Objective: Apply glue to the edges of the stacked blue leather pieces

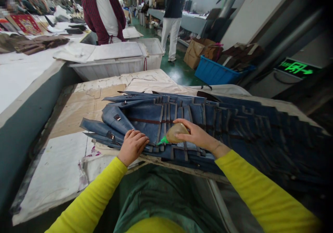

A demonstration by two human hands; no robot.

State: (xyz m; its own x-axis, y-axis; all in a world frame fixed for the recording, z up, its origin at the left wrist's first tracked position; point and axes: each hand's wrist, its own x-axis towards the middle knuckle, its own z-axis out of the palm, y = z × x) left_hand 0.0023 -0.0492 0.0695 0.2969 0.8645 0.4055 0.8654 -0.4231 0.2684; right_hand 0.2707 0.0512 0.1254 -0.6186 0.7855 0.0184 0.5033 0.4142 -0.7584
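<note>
Many dark blue leather-like pieces [145, 115] with grey edge strips lie overlapping in a long row across the table. My right hand [194, 134] is wrapped round a brownish squeeze bottle [177, 133], which is tilted with its green nozzle [163, 140] pointing down and left at the edge of a blue piece. My left hand [133, 145] rests on the near edge of the blue pieces, fingers together and curled over the material; what its fingertips hold is hidden. Small dark tabs show on the folded pieces at the left.
White paper [57, 167] and brown board cover the table's left part. Beyond stand white bins [109, 68], a blue crate [213, 71] and cardboard boxes [194, 54]. Two people [110, 14] stand behind; a white-topped table is at the left.
</note>
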